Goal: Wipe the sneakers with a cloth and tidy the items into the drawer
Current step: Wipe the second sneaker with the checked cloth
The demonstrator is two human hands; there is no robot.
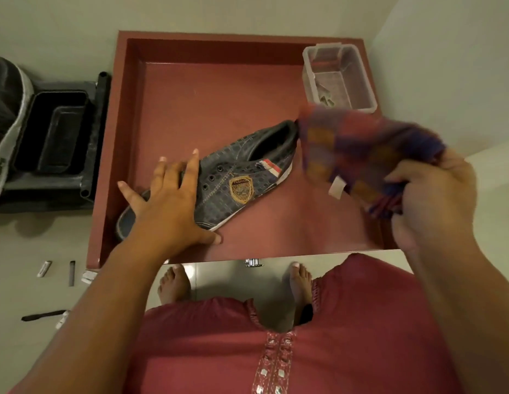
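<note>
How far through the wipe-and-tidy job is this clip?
Done: one sneaker lies in the open drawer, near a clear plastic box. In hand: left hand flat on its toe, right hand holding the checked cloth off the shoe. Left: small items on the floor; no second sneaker visible.

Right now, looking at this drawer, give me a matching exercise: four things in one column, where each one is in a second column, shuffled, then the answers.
Things:
1. sneaker
2. checked cloth
3. clear plastic box
4. black bins

Places:
A. far right corner of the drawer
B. on the floor, left of the drawer
C. bunched in the right hand
D. on the drawer bottom, under the left hand

Pairs: 1-D, 2-C, 3-A, 4-B
</note>
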